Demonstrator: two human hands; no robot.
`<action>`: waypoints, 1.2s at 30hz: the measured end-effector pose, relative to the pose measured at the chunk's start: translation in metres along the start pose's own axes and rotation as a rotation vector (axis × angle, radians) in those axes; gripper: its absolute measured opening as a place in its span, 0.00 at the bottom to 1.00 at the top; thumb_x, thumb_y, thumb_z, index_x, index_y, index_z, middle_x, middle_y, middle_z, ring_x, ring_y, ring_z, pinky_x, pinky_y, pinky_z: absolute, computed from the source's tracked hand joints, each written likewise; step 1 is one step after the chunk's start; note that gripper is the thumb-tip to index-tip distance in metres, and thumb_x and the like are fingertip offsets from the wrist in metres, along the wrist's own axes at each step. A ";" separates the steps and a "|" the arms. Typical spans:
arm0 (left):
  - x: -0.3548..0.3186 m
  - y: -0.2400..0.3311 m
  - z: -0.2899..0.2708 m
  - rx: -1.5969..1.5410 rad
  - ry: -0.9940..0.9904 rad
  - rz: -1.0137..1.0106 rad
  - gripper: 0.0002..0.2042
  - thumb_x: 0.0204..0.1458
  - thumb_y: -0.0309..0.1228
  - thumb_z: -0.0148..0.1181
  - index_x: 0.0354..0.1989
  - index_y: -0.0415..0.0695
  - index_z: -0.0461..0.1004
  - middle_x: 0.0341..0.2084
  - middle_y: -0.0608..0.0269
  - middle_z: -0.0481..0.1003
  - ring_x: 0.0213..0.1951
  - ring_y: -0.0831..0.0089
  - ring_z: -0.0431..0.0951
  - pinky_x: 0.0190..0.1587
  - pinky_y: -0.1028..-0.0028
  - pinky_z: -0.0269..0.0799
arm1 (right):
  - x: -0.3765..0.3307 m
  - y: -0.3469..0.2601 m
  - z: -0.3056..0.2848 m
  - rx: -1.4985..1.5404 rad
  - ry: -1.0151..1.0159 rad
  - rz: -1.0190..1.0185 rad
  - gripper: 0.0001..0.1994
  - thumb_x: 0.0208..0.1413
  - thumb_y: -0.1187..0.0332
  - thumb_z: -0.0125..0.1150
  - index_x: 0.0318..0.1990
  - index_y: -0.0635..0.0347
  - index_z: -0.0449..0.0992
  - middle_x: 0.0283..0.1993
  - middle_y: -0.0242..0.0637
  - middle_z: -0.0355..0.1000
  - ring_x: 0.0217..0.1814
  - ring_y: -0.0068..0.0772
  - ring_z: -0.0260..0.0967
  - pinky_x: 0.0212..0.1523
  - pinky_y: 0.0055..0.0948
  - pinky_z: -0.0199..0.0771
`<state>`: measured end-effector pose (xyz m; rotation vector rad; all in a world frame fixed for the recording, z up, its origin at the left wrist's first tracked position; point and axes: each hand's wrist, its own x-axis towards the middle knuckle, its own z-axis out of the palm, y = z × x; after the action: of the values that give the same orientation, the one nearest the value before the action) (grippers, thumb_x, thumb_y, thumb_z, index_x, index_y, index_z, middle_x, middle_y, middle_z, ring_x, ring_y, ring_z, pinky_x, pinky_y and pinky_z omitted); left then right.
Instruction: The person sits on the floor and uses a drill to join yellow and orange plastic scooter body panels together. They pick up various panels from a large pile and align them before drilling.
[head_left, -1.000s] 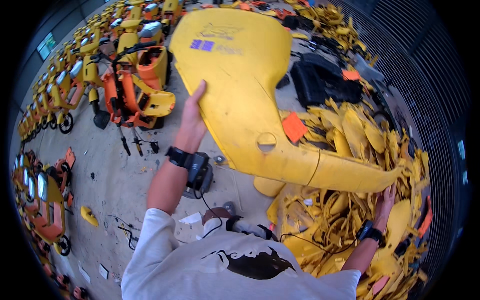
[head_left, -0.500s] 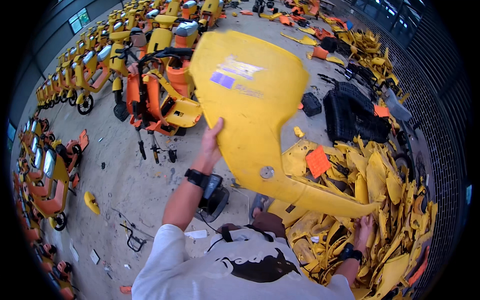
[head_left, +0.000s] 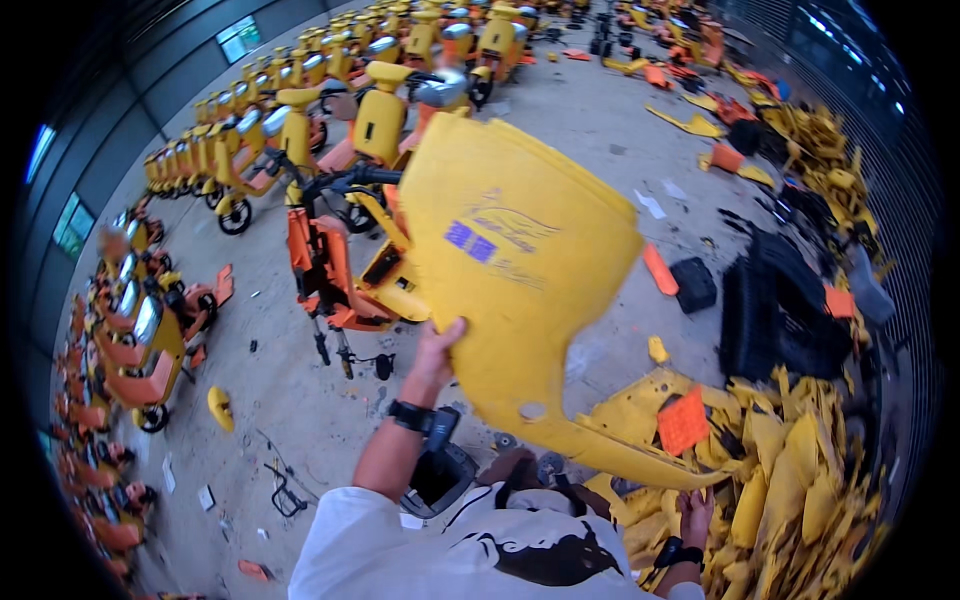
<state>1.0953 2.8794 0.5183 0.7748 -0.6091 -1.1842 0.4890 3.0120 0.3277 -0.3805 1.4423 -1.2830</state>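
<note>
A large yellow scooter body panel (head_left: 540, 320) is held up in front of me, its broad end raised and its narrow tail pointing low to the right. Faded markings, a purple patch and a round hole show on its face. My left hand (head_left: 437, 352) is closed on the panel's left edge, thumb on the face and the other fingers hidden behind. Under the narrow tail, my right hand (head_left: 695, 512) grips the lower edge with bent fingers, above a pile of yellow panels (head_left: 790, 480).
Behind the panel stands a partly stripped orange scooter (head_left: 335, 265). Rows of yellow scooters (head_left: 295, 140) fill the far left. An orange piece (head_left: 683, 420) lies on the pile, with black plastic parts (head_left: 770, 310) beyond. A dark grey bin-like part (head_left: 440, 478) sits by my left forearm.
The view has swung, so the scooters and the pile sit farther right and lower. The panel stays in both hands and its broad face has tilted slightly.
</note>
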 end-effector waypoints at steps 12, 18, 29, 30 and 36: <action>0.139 -0.034 0.032 -0.055 -0.102 -0.049 0.22 0.53 0.31 0.63 0.54 0.35 0.67 0.49 0.54 0.74 0.47 0.66 0.77 0.51 0.66 0.74 | 0.151 -0.049 0.069 0.054 -0.001 0.096 0.33 0.58 0.77 0.54 0.69 0.51 0.48 0.48 0.39 0.69 0.42 0.38 0.74 0.45 0.35 0.78; 0.241 -0.054 0.002 -0.107 -0.049 -0.040 0.22 0.53 0.31 0.63 0.54 0.35 0.68 0.49 0.53 0.74 0.47 0.66 0.77 0.51 0.66 0.74 | 0.215 -0.076 0.163 0.071 0.021 0.161 0.31 0.58 0.80 0.52 0.68 0.52 0.50 0.53 0.43 0.69 0.45 0.40 0.73 0.46 0.37 0.78; 0.432 -0.045 -0.081 -0.052 0.209 -0.006 0.24 0.54 0.30 0.59 0.59 0.38 0.62 0.52 0.55 0.71 0.51 0.61 0.74 0.54 0.61 0.70 | 0.345 -0.122 0.352 0.028 -0.112 0.206 0.32 0.56 0.81 0.52 0.68 0.56 0.50 0.53 0.46 0.66 0.49 0.44 0.72 0.54 0.41 0.74; 0.449 -0.046 -0.081 -0.047 0.169 0.013 0.24 0.55 0.32 0.58 0.59 0.38 0.62 0.53 0.55 0.71 0.53 0.60 0.73 0.56 0.60 0.69 | 0.354 -0.130 0.367 0.007 -0.097 0.213 0.31 0.56 0.80 0.52 0.67 0.56 0.51 0.52 0.47 0.67 0.48 0.44 0.72 0.53 0.40 0.75; 0.549 -0.051 -0.080 -0.084 0.226 0.068 0.23 0.57 0.32 0.57 0.59 0.39 0.63 0.53 0.58 0.71 0.54 0.61 0.72 0.58 0.61 0.66 | 0.426 -0.170 0.458 0.018 -0.124 0.193 0.34 0.55 0.76 0.59 0.67 0.56 0.50 0.48 0.46 0.70 0.42 0.41 0.75 0.47 0.34 0.78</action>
<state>1.2790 2.3596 0.4404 0.7971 -0.3935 -1.0361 0.6676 2.3899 0.3500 -0.2964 1.3281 -1.0976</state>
